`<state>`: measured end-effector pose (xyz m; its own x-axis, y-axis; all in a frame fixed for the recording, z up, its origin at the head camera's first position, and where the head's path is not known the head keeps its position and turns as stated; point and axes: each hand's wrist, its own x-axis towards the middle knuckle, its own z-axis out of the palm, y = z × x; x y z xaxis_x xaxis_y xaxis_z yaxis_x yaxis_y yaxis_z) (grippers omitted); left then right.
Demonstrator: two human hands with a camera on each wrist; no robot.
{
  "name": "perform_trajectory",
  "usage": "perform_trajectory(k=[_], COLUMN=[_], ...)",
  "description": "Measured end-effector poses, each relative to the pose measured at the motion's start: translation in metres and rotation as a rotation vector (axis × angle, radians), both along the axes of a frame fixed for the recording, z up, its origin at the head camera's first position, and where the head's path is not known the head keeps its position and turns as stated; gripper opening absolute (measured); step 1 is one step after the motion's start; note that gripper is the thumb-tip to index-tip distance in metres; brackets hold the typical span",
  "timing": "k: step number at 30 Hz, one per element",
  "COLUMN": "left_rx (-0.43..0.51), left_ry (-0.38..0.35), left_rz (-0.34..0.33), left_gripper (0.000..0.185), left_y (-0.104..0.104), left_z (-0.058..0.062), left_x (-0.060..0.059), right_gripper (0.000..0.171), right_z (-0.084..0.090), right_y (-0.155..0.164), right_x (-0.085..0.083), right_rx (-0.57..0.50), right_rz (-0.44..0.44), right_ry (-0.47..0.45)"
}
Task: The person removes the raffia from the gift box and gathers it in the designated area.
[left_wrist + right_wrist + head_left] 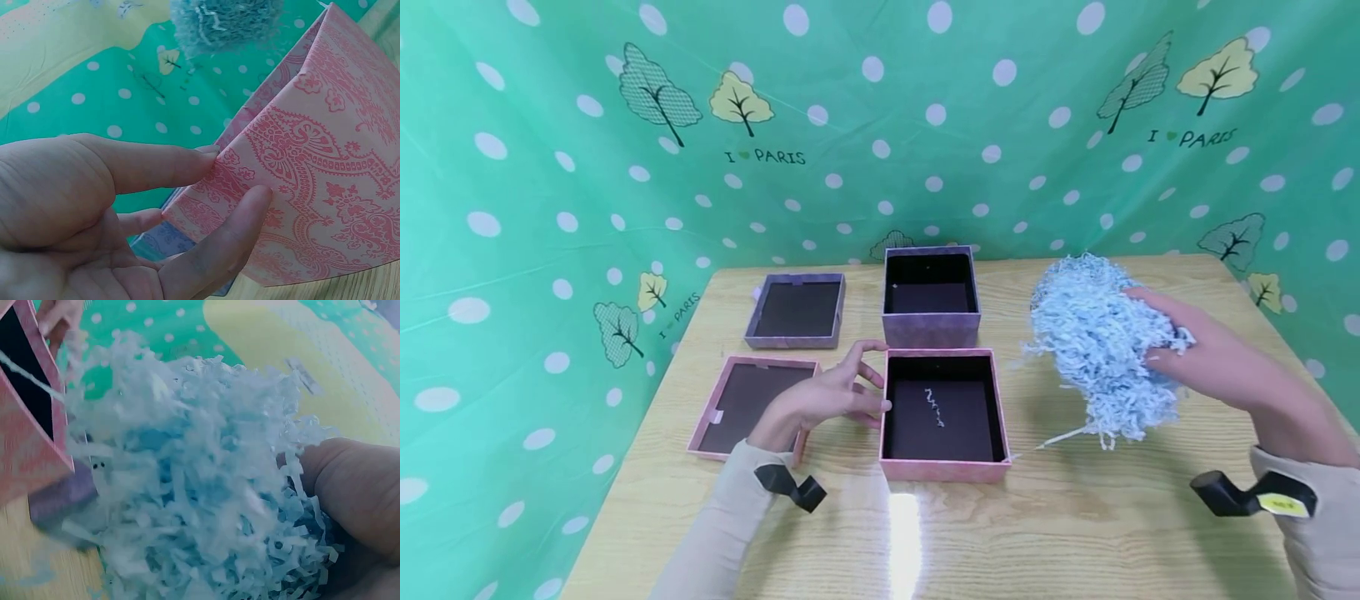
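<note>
My right hand [1198,354] grips a big bundle of light-blue shredded paper [1101,350] over the right of the table, with loose strips hanging down. In the right wrist view the shredded paper [187,481] hides most of the fingers. My left hand [831,392] holds the left wall of an uncovered pink box [943,472]. Up close in the left wrist view, its thumb is at the rim of the patterned box [325,144] and a finger lies against the outer wall. One crinkled blue strip [934,408] lies on the box's black bottom.
Behind the pink box stands an uncovered purple box [931,330] with a black inside. To the left lie a purple lid [792,342] and a pink lid [715,408], both inside up. A green dotted cloth [850,192] borders the wooden table [970,542] at the back and sides.
</note>
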<state>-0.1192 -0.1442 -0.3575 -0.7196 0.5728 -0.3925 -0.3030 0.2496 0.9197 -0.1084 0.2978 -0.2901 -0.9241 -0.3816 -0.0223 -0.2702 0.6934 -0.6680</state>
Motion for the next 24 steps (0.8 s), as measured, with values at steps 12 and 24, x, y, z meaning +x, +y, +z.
perform_trajectory(k=[12, 24], left_rx=[-0.006, -0.016], left_ry=[-0.009, -0.009], left_rz=[-0.006, -0.001], left_gripper=[0.085, 0.085], left_y=[0.000, -0.002], left_z=[-0.002, 0.001], left_x=[0.000, -0.001], right_gripper=[0.070, 0.069], right_z=[-0.012, -0.014], right_y=[0.046, 0.074], right_x=[0.013, 0.021], right_rx=[0.108, 0.164], right_rz=[-0.138, -0.272], right_ry=[0.001, -0.019])
